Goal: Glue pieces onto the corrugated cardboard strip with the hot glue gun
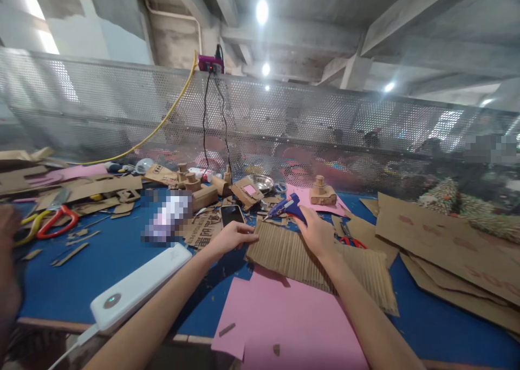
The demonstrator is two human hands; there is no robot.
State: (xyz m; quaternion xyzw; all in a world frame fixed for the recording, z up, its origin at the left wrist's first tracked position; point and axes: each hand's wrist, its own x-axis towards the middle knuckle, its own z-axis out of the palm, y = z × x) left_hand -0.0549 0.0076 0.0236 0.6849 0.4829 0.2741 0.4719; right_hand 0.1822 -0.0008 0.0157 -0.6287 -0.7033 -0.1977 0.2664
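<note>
From the head view, I have both hands working over a blue surface [114,251] strewn with cardboard scraps. My right hand [317,232] has its fingers closed round the handle of a blue glue gun [286,205]. The gun's nozzle points left, just beyond the far left corner of a ridged cardboard sheet [284,248]; I cannot tell whether the tip touches anything.

That ridged sheet lies directly in front of me, its near edge overlapping a large pink sheet [292,321]; my right forearm crosses above it. My left hand [229,239] is at its left edge, fingers bent, thumb and fingertips close to the border. Whether they pinch it, I cannot tell.

Just beyond the left hand lies a dark-screened phone [232,215]. Nearer me, left of the left forearm, a white power bank [140,286] with a lit green spot and a cable [83,337] at its near end. Right of the right hand, red-handled scissors [352,242] among offcuts. Farther off, a small cardboard model [323,194] stands on pink paper [341,206]. Big flat cardboard [447,245] is stacked at right. Far left, another person's hand [8,251], blurred, beside a second pair of scissors [58,222].
</note>
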